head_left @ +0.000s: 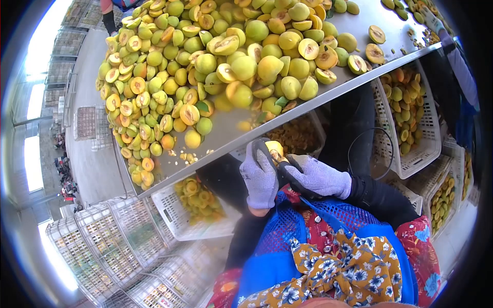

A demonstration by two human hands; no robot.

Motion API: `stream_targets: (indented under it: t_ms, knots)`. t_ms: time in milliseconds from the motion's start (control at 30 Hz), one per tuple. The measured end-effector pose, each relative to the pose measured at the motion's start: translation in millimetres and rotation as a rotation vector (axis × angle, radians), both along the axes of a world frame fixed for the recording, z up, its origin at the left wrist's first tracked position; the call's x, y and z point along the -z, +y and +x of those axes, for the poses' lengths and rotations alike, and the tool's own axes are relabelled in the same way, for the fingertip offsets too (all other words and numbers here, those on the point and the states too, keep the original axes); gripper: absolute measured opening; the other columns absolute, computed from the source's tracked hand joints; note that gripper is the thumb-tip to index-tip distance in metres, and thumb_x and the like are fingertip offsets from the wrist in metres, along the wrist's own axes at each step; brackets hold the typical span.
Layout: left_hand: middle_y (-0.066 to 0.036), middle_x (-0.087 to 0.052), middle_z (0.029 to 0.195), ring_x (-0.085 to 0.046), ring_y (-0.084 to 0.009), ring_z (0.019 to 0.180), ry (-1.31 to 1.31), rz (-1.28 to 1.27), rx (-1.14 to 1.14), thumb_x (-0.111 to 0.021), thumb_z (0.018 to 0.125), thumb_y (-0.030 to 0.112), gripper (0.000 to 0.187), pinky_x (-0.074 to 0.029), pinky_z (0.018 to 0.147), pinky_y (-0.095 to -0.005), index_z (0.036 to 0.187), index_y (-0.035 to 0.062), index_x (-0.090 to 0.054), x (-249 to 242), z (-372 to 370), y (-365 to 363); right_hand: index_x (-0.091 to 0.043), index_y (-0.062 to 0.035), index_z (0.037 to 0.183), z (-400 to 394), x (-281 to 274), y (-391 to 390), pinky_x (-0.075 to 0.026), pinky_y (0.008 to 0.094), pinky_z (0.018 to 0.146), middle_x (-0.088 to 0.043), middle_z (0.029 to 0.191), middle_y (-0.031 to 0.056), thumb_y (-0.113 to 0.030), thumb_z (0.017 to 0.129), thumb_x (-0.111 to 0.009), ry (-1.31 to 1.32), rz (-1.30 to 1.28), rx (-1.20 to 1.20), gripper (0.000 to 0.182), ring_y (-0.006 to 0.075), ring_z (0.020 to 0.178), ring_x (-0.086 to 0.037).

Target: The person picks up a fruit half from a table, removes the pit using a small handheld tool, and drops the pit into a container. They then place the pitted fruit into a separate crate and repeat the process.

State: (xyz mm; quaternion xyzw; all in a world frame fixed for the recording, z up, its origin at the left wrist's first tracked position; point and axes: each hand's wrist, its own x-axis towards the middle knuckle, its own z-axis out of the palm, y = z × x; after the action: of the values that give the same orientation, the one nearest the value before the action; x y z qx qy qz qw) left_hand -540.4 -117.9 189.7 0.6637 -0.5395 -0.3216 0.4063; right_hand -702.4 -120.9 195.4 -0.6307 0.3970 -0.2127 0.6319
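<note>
My left hand (259, 174), in a lavender glove with dark fingers, grips a yellow fruit piece (275, 149) just off the table's front edge. From the other side my right hand (318, 176), gloved alike, has its closed fingertips against the lower side of that fruit, where a brownish part shows. Whatever else lies between the right fingers is hidden. Beyond my hands, a large heap of green and yellow fruit (205, 64), many pieces halved, covers much of the metal table (226, 123).
Below the table edge, crates of fruit stand on the left (172, 223), behind my hands (318, 126) and on the right (421, 154). Stacked crates (113, 226) stand at lower left. Another person's gloved hand (434, 23) and sleeve (462, 74) are at upper right.
</note>
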Motion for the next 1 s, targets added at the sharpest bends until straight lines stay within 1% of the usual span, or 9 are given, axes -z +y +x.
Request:
stream_targets:
  t_ms: [67,267,367,500,533,633,767,900,1000]
  knots:
    - [-0.020,-0.068,0.088,-0.068,-0.0352,0.081,-0.048,0.018,0.008,-0.042,0.100,0.012,0.024,-0.052,0.072,-0.0410,0.106,0.0002,-0.062,1,-2,0,-0.058,0.0015,0.097,4,8,4,-0.049,0.0339,0.063,-0.063,0.075,0.0133,-0.031,0.102,-0.047,0.070,-0.009,0.062,0.035,0.0190,0.069,-0.062]
    - [-0.021,-0.067,0.089,-0.067,-0.0368,0.081,-0.013,-0.084,0.041,-0.044,0.100,0.012,0.023,-0.051,0.074,-0.0414,0.106,0.0000,-0.063,9,-5,0,-0.058,-0.0044,0.093,-16,-10,-10,-0.042,0.0200,0.044,-0.054,0.066,-0.0011,-0.045,0.101,-0.049,-0.487,0.908,-0.012,0.042,0.0063,0.050,-0.052]
    - [-0.021,-0.067,0.089,-0.066,-0.0365,0.083,-0.569,-0.254,0.296,-0.045,0.102,0.019,0.028,-0.050,0.076,-0.0408,0.105,-0.0008,-0.063,31,10,-1,-0.056,-0.0065,0.088,-3,6,-1,-0.037,0.0201,0.036,-0.053,0.062,-0.0010,-0.045,0.101,-0.049,-0.292,0.839,0.060,0.042,0.0055,0.044,-0.049]
    - [-0.017,-0.068,0.087,-0.067,-0.0289,0.084,-0.023,0.205,0.170,-0.041,0.104,0.032,0.041,-0.050,0.077,-0.0378,0.101,-0.0015,-0.064,28,3,0,-0.055,-0.0072,0.088,-12,-1,2,-0.034,0.0189,0.033,-0.050,0.059,-0.0017,-0.048,0.099,-0.052,-0.471,1.140,0.170,0.042,0.0050,0.039,-0.045]
    - [-0.015,-0.068,0.083,-0.067,-0.0265,0.081,0.191,0.115,0.189,-0.039,0.105,0.029,0.039,-0.050,0.074,-0.0374,0.100,-0.0013,-0.064,31,2,1,-0.054,-0.0077,0.089,-17,18,2,-0.032,0.0177,0.030,-0.047,0.057,-0.0012,-0.049,0.098,-0.053,-0.836,1.560,0.009,0.042,0.0050,0.036,-0.041]
    - [-0.014,-0.067,0.083,-0.066,-0.0262,0.079,0.149,0.099,0.177,-0.039,0.105,0.026,0.037,-0.050,0.074,-0.0369,0.098,-0.0011,-0.063,24,-2,2,-0.054,-0.0067,0.090,-17,34,6,-0.030,0.0171,0.029,-0.046,0.056,-0.0006,-0.049,0.098,-0.052,-1.035,1.760,-0.101,0.043,0.0054,0.034,-0.038]
    - [-0.013,-0.068,0.083,-0.066,-0.0239,0.076,-0.008,0.075,0.199,-0.042,0.104,0.025,0.033,-0.051,0.071,-0.0356,0.102,0.0002,-0.064,33,-4,5,-0.054,-0.0037,0.092,-17,11,8,-0.030,0.0170,0.029,-0.045,0.056,-0.0006,-0.045,0.100,-0.050,-0.711,1.451,0.096,0.043,0.0049,0.035,-0.037]
    - [-0.013,-0.068,0.084,-0.067,-0.0243,0.078,0.217,0.051,0.175,-0.039,0.104,0.025,0.036,-0.051,0.072,-0.0349,0.101,-0.0002,-0.064,36,-7,8,-0.052,-0.0052,0.093,-19,42,13,-0.031,0.0174,0.030,-0.043,0.056,-0.0007,-0.046,0.099,-0.051,-1.158,1.883,-0.117,0.041,0.0049,0.035,-0.036]
    - [-0.012,-0.068,0.086,-0.066,-0.0219,0.079,0.107,0.029,0.223,-0.038,0.105,0.027,0.038,-0.051,0.074,-0.0334,0.102,-0.0002,-0.064,31,-7,7,-0.051,-0.0056,0.094,-20,37,14,-0.032,0.0176,0.030,-0.044,0.058,-0.0001,-0.043,0.101,-0.048,-1.114,1.794,-0.112,0.038,0.0050,0.036,-0.037]
